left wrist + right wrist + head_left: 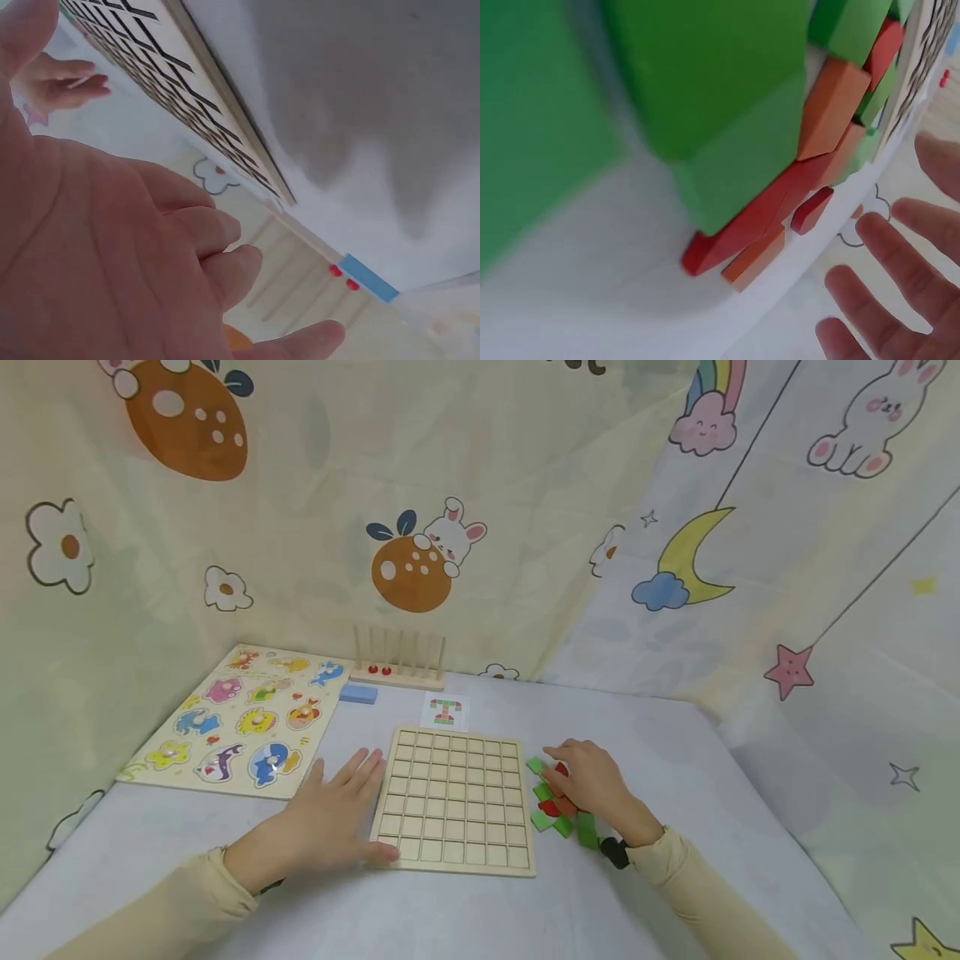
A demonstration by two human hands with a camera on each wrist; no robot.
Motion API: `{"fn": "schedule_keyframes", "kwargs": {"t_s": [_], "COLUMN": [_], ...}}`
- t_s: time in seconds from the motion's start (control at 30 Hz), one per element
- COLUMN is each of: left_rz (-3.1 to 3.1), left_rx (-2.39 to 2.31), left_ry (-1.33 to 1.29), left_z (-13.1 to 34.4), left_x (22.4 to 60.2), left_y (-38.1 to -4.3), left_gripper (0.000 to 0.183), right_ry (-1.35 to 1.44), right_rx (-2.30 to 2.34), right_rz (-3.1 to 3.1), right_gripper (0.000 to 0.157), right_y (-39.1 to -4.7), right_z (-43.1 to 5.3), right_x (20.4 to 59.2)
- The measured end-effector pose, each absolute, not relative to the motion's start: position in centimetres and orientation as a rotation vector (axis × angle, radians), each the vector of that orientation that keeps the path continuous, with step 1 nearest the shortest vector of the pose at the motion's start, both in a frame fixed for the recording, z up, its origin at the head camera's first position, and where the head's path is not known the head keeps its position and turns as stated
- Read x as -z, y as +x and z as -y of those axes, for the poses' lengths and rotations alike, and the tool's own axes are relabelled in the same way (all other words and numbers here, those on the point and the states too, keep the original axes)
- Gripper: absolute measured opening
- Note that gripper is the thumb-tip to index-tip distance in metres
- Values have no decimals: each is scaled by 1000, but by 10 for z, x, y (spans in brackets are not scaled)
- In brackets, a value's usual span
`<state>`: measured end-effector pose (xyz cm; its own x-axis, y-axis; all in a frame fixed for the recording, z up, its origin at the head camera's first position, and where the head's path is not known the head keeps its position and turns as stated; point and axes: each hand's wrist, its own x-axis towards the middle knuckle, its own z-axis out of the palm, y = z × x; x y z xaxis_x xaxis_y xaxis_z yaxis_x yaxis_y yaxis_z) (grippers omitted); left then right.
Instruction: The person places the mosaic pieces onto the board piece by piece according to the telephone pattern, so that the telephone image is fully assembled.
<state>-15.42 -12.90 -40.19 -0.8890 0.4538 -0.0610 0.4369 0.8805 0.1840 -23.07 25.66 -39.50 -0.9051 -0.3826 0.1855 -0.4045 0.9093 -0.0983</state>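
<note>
Where the left hand [326, 827] lies: at nine o'clock of the square pale-wood grid board, fingers spread and holding nothing; in the head view its thumb overlaps the board's near corner, between seven and eight o'clock, and I cannot tell whether it presses down.
Right hand [596, 781]: at three o'clock of the board, above the block pile, fingers loosely extended and apart, gripping nothing in the right wrist view.
Grid board [454, 810]: flat on the white desk [637, 735], between the two hands, its face divided into rows of square cells.
Small green, red and orange blocks [587, 828]: heaped just beside the board's three o'clock edge, several touching one another; the right wrist view shows green ones nearest that camera, red and orange ones beyond.
Small white card with a green, red and orange pattern [444, 710]: at twelve o'clock, by the board's far edge.
Blue rectangular block [358, 694]: at eleven o'clock, near the pale-wood peg stand [397, 678], which carries two red beads [386, 671].
Cream puzzle board with colourful sea animals [288, 737]: at ten o'clock, beyond the left hand.
</note>
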Motion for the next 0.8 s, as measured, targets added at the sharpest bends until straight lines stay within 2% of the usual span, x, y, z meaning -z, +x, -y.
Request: {"fn": "schedule_keyframes", "kwargs": {"t_s": [0.23,0.5,0.6,0.8], "left_rz": [-2875,-2850,-2832,-2808], "left_rx": [-271,-223,-214,-222], "left_ry": [705,700,676,680], "left_z": [118,112,111,109], "left_x": [398,398,398,401], "left_y": [-154,-156,-156,-155], "left_gripper": [127,128,129,128], "right_ry": [574,581,570,612], "right_rx": [-217,-201,-218,-223], "right_rz": [3024,3071,3079,3085], "right_gripper": [45,31,35,33], "right_y": [-249,-255,-256,-258], "right_z": [-252,-246,-244,-242], "right_x": [398,398,399,402]}}
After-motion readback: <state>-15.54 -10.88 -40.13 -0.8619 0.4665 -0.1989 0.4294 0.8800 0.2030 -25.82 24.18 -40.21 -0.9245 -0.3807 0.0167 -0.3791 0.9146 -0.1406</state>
